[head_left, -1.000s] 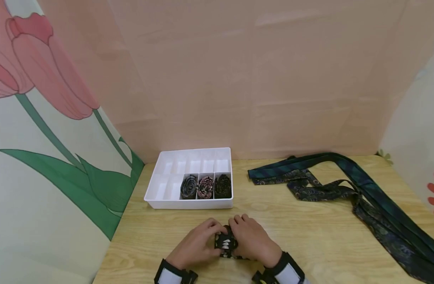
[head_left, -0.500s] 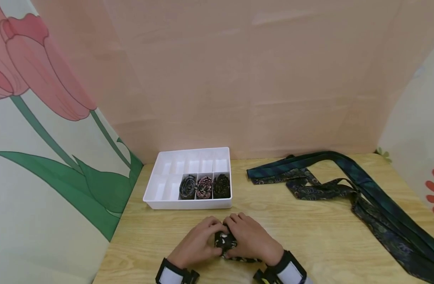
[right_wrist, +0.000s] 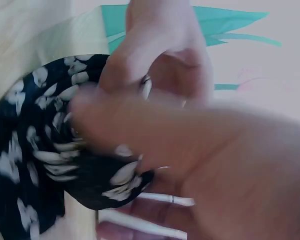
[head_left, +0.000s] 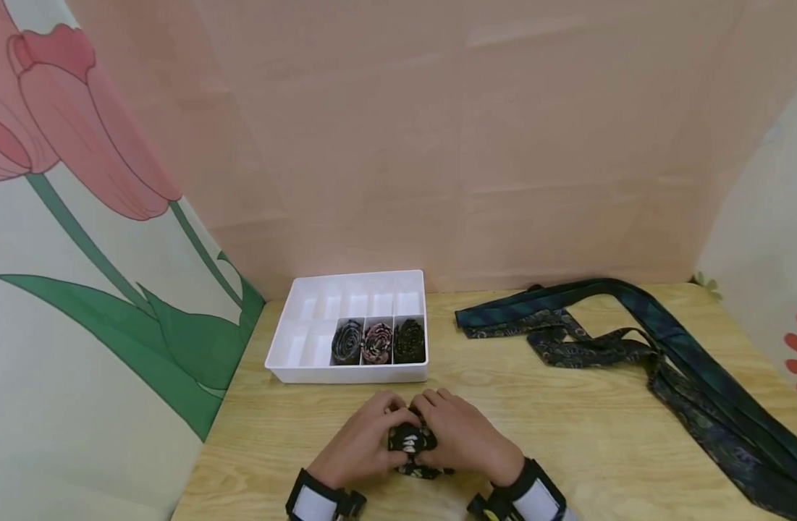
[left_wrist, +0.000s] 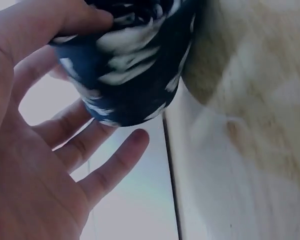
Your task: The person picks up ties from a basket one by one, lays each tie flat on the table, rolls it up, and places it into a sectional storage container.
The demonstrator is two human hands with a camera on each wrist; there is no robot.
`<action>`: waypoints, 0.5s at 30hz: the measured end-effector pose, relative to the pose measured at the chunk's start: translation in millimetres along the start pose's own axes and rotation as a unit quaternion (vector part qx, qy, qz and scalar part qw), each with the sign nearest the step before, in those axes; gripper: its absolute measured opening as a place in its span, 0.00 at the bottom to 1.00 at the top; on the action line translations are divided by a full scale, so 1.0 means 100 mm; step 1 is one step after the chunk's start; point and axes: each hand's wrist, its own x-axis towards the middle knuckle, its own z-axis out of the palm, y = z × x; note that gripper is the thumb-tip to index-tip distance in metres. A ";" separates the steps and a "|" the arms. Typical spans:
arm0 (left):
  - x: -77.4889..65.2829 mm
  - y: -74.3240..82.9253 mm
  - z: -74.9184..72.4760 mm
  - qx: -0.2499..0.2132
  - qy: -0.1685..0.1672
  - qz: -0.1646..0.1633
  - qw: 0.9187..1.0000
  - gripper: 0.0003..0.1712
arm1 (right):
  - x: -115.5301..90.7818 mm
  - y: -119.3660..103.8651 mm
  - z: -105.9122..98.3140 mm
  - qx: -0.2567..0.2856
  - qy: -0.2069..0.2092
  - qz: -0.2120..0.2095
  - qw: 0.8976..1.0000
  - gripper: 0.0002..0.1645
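A black necktie with white floral print (head_left: 411, 438), partly rolled up, is between my two hands near the front of the table. My left hand (head_left: 364, 443) grips the roll from the left, thumb on the near side; in the left wrist view the thumb presses the roll (left_wrist: 125, 75) while some fingers spread beneath. From the other side my right hand (head_left: 462, 438) holds it, its thumb across the roll in the right wrist view. A loose length of the tie (right_wrist: 15, 165) trails off the roll there. Parts of the roll are hidden by the fingers.
Behind the hands stands a white divided tray (head_left: 352, 374); three rolled ties, one of them the pinkish roll (head_left: 376, 344), fill front compartments. On the right lie a dark green tie (head_left: 672, 336) and a dark patterned tie (head_left: 704, 438), unrolled, on the wooden table (head_left: 567, 412).
Both hands stay at the same spot and turn the roll slightly. The tie's loose tail shows less beside the right hand than half a second ago.
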 end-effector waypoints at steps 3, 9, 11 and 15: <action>0.00 -0.01 0.01 0.008 -0.005 0.007 1.000 0.33 | -0.01 0.01 -0.01 -0.011 -0.001 0.008 1.000 0.34; -0.02 -0.02 0.07 0.000 -0.004 -0.002 1.000 0.34 | -0.02 0.04 -0.01 -0.002 -0.013 0.001 1.000 0.40; -0.01 -0.02 0.08 0.003 0.005 0.003 1.000 0.34 | -0.01 0.04 -0.01 0.017 -0.011 -0.004 1.000 0.40; -0.01 -0.02 0.10 -0.024 0.007 0.009 1.000 0.38 | -0.04 0.03 0.00 0.004 0.004 0.002 1.000 0.37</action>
